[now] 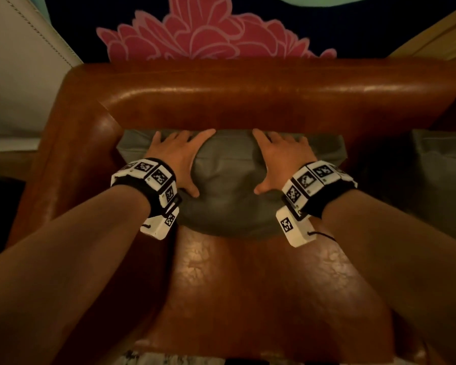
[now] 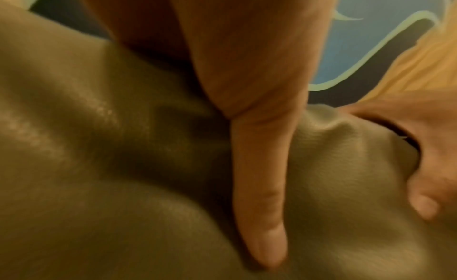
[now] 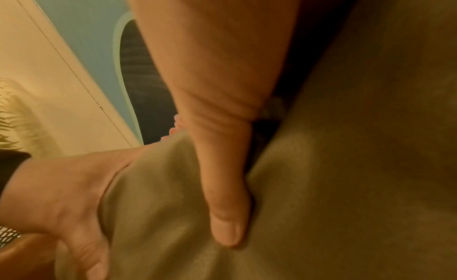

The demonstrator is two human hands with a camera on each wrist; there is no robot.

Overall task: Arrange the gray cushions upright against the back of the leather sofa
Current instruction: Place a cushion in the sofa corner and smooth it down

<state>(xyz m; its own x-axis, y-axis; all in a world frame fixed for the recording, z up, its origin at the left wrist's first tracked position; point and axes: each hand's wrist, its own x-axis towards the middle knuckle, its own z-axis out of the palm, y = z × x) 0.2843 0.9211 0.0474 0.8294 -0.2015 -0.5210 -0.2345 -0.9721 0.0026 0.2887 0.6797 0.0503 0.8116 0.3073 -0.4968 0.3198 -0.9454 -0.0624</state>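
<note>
A gray cushion [image 1: 227, 180] stands on the seat of the brown leather sofa, its top tucked under the sofa's rolled back [image 1: 248, 96]. My left hand [image 1: 179, 156] lies flat on the cushion's left half with fingers spread. My right hand [image 1: 282, 156] lies flat on its right half in the same way. Both thumbs point inward and dent the fabric. In the left wrist view the left thumb [image 2: 259, 186] presses into the cushion [image 2: 99, 167]. The right wrist view shows the right thumb [image 3: 222, 186] sunk in the cushion [image 3: 346, 167]. A second gray cushion [image 1: 437, 180] sits dimly at the right.
The sofa's left armrest [image 1: 71, 154] rises beside the cushion, and bare seat leather [image 1: 248, 285] lies in front of it. Behind the sofa is a dark surface with a pink flower pattern [image 1: 203, 35]. A cream stitched piece of furniture [image 1: 19, 75] stands at the left.
</note>
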